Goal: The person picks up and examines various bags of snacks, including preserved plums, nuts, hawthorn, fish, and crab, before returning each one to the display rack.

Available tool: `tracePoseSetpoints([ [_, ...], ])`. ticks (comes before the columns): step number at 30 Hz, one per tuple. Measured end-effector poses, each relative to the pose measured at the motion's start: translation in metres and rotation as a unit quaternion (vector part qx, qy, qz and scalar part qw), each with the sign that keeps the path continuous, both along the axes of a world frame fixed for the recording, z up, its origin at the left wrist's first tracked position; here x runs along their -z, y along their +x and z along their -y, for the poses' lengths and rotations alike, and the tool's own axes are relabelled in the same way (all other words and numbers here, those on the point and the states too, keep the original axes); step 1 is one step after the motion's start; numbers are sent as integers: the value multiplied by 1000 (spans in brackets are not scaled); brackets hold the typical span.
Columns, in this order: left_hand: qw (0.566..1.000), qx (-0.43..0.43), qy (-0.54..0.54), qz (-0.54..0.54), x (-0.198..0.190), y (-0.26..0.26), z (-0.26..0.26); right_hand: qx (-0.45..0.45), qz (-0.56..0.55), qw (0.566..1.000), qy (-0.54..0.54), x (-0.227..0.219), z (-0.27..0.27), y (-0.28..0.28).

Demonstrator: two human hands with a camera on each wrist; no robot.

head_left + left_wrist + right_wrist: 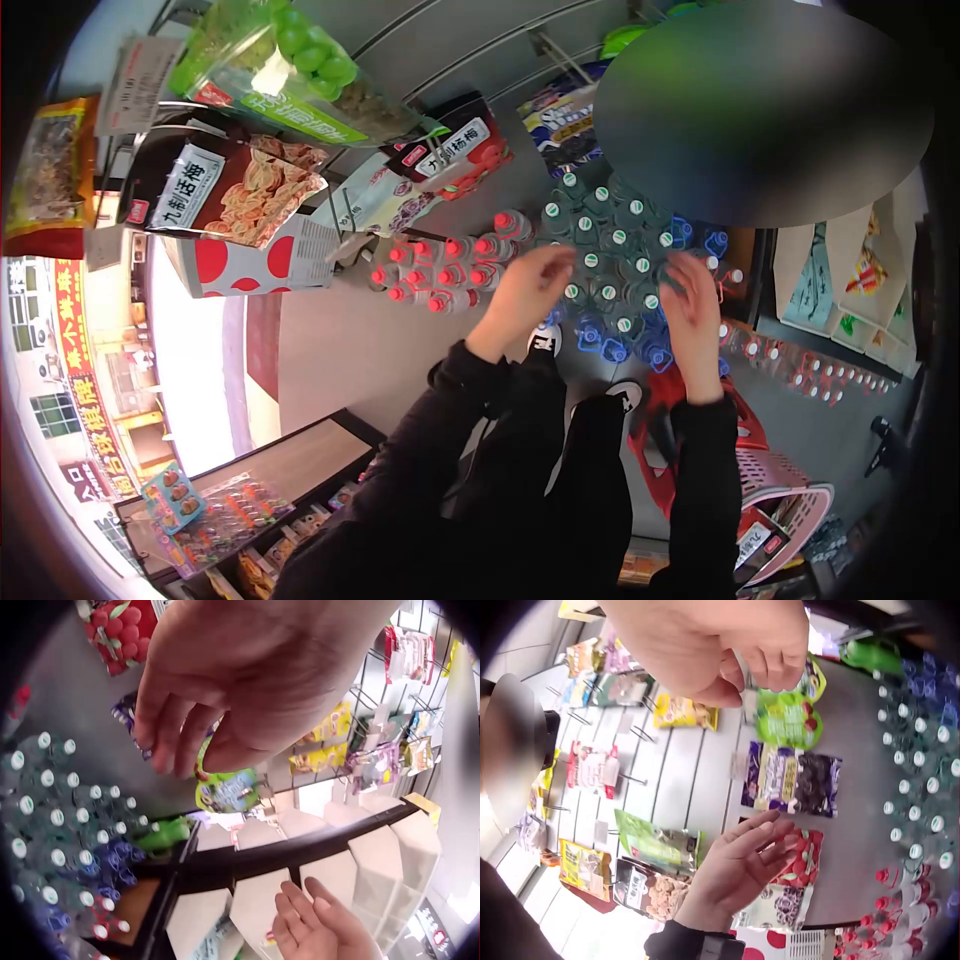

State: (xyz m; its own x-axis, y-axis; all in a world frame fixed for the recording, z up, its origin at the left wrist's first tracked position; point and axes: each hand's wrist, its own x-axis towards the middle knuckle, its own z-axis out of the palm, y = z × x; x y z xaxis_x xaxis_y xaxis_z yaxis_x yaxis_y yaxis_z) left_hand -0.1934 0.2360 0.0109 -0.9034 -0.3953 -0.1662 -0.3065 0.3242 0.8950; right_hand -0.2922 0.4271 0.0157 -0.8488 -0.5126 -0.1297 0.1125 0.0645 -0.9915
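Observation:
In the head view both hands hang in the air above bottles with white caps. The left hand is on the left side, its fingers loosely bent, and the right hand is on the right, fingers relaxed. Neither holds anything. The left wrist view shows the left hand large at the top and the right hand below with its palm turned up. The right wrist view has the right hand at the top and the left hand lower down, palm showing, near hanging snack bags.
Red-capped bottles stand left of the white-capped ones, blue-capped bottles nearer the feet. Snack bags hang from wall hooks. A pink basket is on the floor at the right, beside the legs. Bins line a shelf.

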Motion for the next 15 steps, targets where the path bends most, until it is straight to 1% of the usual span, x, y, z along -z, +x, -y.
tracePoseSetpoints([
  [2,1000,-21,2,-11,6,-14,32,-35,101,994,-29,21,45,-32],
  [3,999,-22,-11,-33,19,-22,48,-37,100,994,-24,30,65,-47],
  [4,999,-23,-9,-34,27,-32,59,-46,191,980,-23,40,82,-61],
  [5,997,-51,-40,-39,34,-42,69,-53,280,958,-24,49,100,-74],
  [6,993,-77,-72,-44,41,-52,80,-51,279,959,-25,59,116,-85],
  [7,989,-79,-122,-38,47,-60,91,-17,245,969,-11,68,130,-95],
  [8,989,-73,-120,-39,48,-68,99,18,211,977,4,75,141,-105],
  [10,963,-103,-227,-101,47,-83,107,87,119,988,37,72,163,-119],
  [11,959,-114,-212,-150,47,-91,111,91,55,994,-3,72,172,-126],
  [12,961,-108,-205,-149,46,-95,113,98,56,994,3,69,175,-132],
  [14,974,-72,-184,-107,42,-100,118,14,29,999,-23,65,179,-143],
  [15,976,-69,-180,-106,41,-102,118,-1,35,999,-24,74,178,-151],
])
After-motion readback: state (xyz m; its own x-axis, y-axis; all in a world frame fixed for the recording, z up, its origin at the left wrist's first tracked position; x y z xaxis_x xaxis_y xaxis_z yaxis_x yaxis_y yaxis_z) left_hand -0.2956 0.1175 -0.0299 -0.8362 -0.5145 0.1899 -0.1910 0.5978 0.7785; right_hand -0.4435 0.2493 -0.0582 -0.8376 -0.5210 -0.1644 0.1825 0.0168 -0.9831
